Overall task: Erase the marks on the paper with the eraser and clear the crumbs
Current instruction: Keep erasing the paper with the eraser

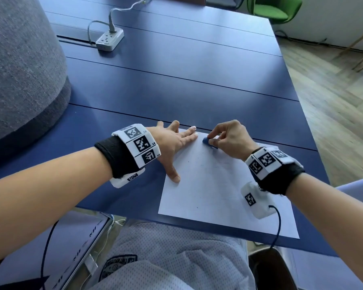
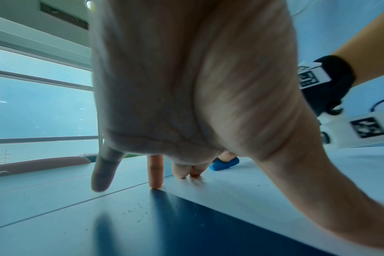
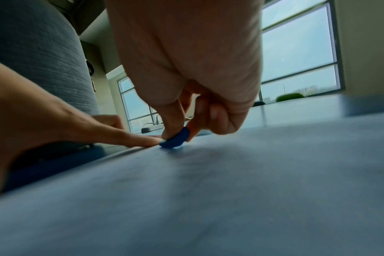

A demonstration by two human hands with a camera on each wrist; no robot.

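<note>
Head view: right hand [image 1: 228, 139] pinches eraser [image 1: 209, 142] near paper [image 1: 218, 195] far edge; left hand [image 1: 172, 141] fingers spread, pressing its left edge.

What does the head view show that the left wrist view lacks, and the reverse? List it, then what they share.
Head view only: the whole paper, the power strip and the green chair.
Left wrist view only: the window and dark specks on the table beside the paper's edge.
Both: the left hand spread with fingertips on the paper, and the blue eraser pinched by the right hand.

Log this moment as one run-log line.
phase: erasing | right hand: pinches blue eraser on paper, far edge | left hand: flat, holds paper down | crumbs: specks on paper
</note>
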